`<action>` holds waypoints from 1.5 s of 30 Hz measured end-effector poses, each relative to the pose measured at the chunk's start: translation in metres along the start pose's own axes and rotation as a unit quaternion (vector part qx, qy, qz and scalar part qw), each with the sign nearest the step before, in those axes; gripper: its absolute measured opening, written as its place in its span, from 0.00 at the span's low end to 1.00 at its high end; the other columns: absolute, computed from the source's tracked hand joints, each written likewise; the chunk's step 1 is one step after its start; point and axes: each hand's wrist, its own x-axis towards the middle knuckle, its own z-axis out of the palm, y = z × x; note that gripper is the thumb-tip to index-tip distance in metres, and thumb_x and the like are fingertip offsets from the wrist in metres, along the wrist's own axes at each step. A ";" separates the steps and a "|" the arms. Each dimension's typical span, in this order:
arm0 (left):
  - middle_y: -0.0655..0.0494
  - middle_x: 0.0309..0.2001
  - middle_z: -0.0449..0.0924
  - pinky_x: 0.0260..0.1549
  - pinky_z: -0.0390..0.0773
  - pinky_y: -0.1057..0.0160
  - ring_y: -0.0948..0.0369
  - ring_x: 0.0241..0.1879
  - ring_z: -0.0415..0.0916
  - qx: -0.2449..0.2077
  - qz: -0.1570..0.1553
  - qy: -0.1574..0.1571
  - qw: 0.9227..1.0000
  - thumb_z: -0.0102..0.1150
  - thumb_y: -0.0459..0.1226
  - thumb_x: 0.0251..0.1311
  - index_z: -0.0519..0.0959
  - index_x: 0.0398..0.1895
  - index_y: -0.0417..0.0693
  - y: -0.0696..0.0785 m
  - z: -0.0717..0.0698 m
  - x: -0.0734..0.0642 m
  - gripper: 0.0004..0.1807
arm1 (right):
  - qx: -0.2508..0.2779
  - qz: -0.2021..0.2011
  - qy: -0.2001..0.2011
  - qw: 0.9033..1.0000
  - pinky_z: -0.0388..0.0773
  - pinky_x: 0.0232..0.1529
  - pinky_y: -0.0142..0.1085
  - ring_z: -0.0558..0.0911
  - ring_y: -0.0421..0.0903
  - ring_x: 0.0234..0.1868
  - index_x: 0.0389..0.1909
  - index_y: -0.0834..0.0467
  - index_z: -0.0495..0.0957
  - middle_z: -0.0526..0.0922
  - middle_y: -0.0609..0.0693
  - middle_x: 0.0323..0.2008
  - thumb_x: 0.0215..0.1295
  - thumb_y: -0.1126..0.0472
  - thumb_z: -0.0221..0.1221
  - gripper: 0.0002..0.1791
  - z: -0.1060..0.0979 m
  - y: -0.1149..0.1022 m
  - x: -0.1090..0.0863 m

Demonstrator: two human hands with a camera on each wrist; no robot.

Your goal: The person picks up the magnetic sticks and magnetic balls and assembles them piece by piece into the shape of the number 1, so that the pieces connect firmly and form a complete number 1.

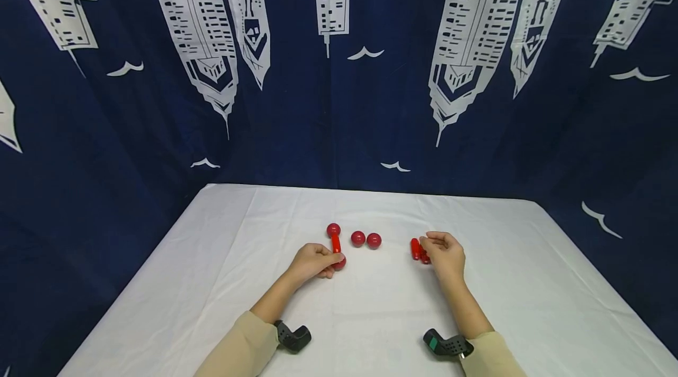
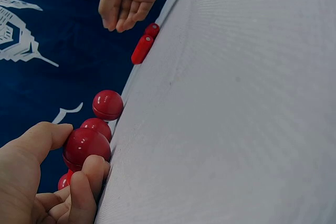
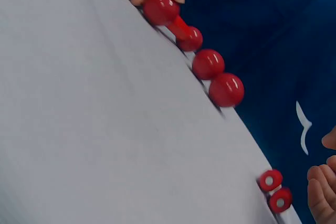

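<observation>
My left hand [image 1: 316, 260] pinches a red ball [image 2: 85, 148] between thumb and fingers. From that ball a short red rod [image 1: 336, 243] runs to a second red ball [image 1: 333, 230], so the three form a dumbbell shape. Two loose red balls [image 1: 358, 239] lie side by side just right of it. Farther right, two short red rods [image 1: 415, 249] lie together, with pale round spots on their ends in the right wrist view. My right hand [image 1: 446, 254] hovers over these rods, its fingers loosely bent and apart from them in the left wrist view.
A white cloth [image 1: 212, 318] covers the table. Behind and around it hangs a dark blue curtain [image 1: 339, 130] printed with white buildings and birds. Each wrist carries a black camera mount [image 1: 293, 339] near the sleeve cuff.
</observation>
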 end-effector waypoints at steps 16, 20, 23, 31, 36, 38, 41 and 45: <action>0.55 0.16 0.77 0.18 0.73 0.73 0.66 0.15 0.73 0.005 0.003 -0.002 1.000 0.69 0.44 0.56 0.78 0.25 0.39 -0.002 0.000 0.003 0.16 | -0.147 -0.085 0.018 0.985 0.73 0.23 0.24 0.75 0.42 0.30 0.42 0.68 0.81 0.80 0.56 0.33 0.60 0.61 0.65 0.14 -0.008 0.032 0.009; 0.55 0.16 0.77 0.18 0.73 0.73 0.66 0.15 0.73 0.007 0.004 0.000 1.000 0.69 0.44 0.56 0.78 0.26 0.39 -0.001 0.000 0.003 0.16 | -0.160 -0.112 0.003 0.981 0.74 0.22 0.25 0.77 0.46 0.29 0.42 0.70 0.80 0.79 0.57 0.32 0.59 0.64 0.65 0.13 -0.007 0.034 0.010; 0.55 0.16 0.77 0.18 0.73 0.73 0.66 0.15 0.73 0.007 0.000 0.001 1.000 0.69 0.44 0.56 0.78 0.26 0.40 0.000 0.001 0.002 0.16 | -0.172 -0.123 -0.002 0.977 0.74 0.23 0.24 0.78 0.48 0.30 0.41 0.70 0.80 0.79 0.58 0.32 0.58 0.66 0.64 0.13 -0.009 0.033 0.009; 0.54 0.17 0.77 0.19 0.74 0.72 0.65 0.15 0.74 0.010 -0.002 -0.001 1.000 0.69 0.43 0.57 0.79 0.27 0.39 0.002 0.001 -0.001 0.16 | -0.240 -0.139 -0.022 0.961 0.72 0.32 0.38 0.77 0.51 0.31 0.41 0.70 0.79 0.79 0.57 0.30 0.55 0.65 0.62 0.14 -0.012 0.033 0.009; 0.54 0.18 0.77 0.20 0.75 0.72 0.65 0.16 0.74 0.009 -0.001 -0.003 1.000 0.69 0.43 0.57 0.79 0.28 0.38 0.002 0.001 0.000 0.16 | -0.262 -0.136 -0.028 0.955 0.70 0.32 0.39 0.75 0.51 0.31 0.41 0.70 0.79 0.78 0.56 0.29 0.55 0.65 0.59 0.15 -0.012 0.032 0.008; 0.54 0.18 0.77 0.20 0.75 0.72 0.65 0.16 0.75 0.008 -0.002 -0.003 1.000 0.69 0.43 0.57 0.79 0.28 0.38 0.002 0.000 0.000 0.16 | -0.262 -0.133 -0.028 0.955 0.70 0.32 0.40 0.75 0.52 0.31 0.41 0.69 0.79 0.77 0.57 0.30 0.54 0.65 0.59 0.15 -0.012 0.031 0.008; 0.54 0.17 0.77 0.20 0.75 0.72 0.65 0.16 0.74 0.010 -0.003 -0.001 1.000 0.69 0.44 0.56 0.79 0.28 0.38 0.002 0.000 0.001 0.16 | -0.255 -0.129 -0.023 0.958 0.70 0.32 0.39 0.75 0.52 0.31 0.41 0.69 0.80 0.78 0.57 0.30 0.54 0.65 0.59 0.15 -0.012 0.030 0.008; 0.54 0.17 0.77 0.19 0.74 0.72 0.65 0.15 0.74 0.015 -0.005 0.002 1.000 0.69 0.44 0.57 0.79 0.27 0.39 0.001 0.000 0.000 0.16 | -0.237 -0.124 -0.017 0.963 0.71 0.31 0.37 0.76 0.51 0.30 0.41 0.70 0.80 0.79 0.57 0.30 0.55 0.66 0.60 0.14 -0.011 0.029 0.007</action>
